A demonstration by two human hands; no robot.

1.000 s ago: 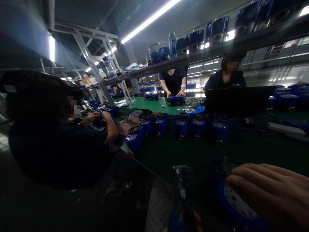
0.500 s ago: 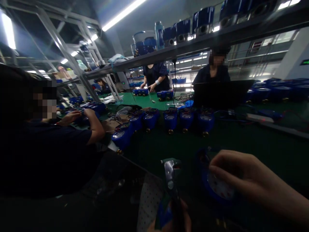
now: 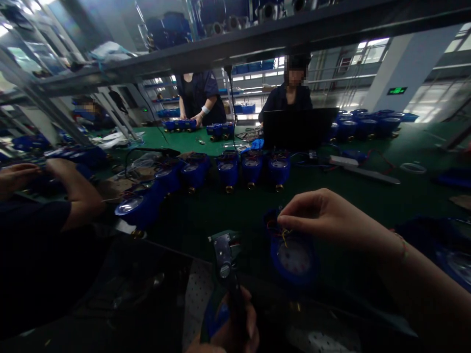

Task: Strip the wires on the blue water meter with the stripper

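My left hand (image 3: 235,328), low in the picture, is wrapped around the handles of a wire stripper (image 3: 223,255). The tool stands upright, its jaws at the top with no wire seen in them. To its right lies a blue water meter (image 3: 274,257) with a pale round dial (image 3: 294,259). Over the open box at the meter's far end, my right hand (image 3: 312,211) has thumb and forefinger pinched together. Thin yellow and red wires (image 3: 284,236) come out just under the fingertips; the wire ends inside the pinch are hidden.
Several blue meters (image 3: 226,171) stand in a row across the green bench (image 3: 198,215). Overhead runs a shelf (image 3: 206,51) loaded with meters. A co-worker's arm (image 3: 79,191) is close on the left. A black screen (image 3: 300,128) and another meter (image 3: 458,262) are to the right.
The view has turned to the right, so things sit further left. More of my right forearm shows, and the yellow wires under its fingers have come into sight. My left hand keeps the wire stripper.
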